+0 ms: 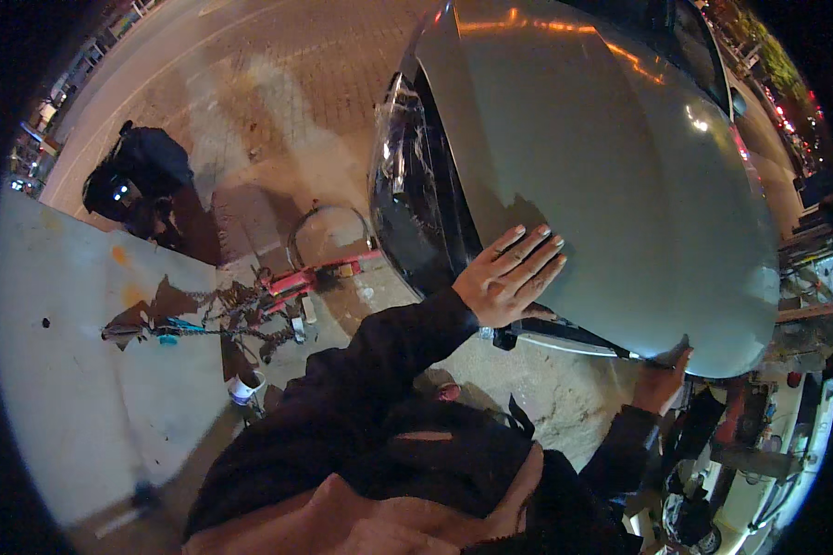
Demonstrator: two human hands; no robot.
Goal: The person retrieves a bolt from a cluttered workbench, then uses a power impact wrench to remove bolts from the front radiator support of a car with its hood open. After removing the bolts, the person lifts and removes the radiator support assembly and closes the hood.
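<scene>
A grey-green car hood (611,176) fills the upper right, glossy, with orange light reflected near its far end. My left hand (514,282) lies flat on the hood near its edge, fingers spread and pointing away from me. My right hand (659,381) is at the hood's near right edge. One of its fingers shows against the rim, and the others are hidden, so their grip is unclear. Left of the hood is the car's headlight (401,180), with a dark strip between them. Both of my arms wear dark sleeves.
On the ground to the left are a red metal tool (292,283), a dark hose loop and tangled chain. A white bucket (246,388) stands by a pale panel (74,351). Farther off is a bulky black shape (139,176). Cluttered parts (745,435) crowd the lower right.
</scene>
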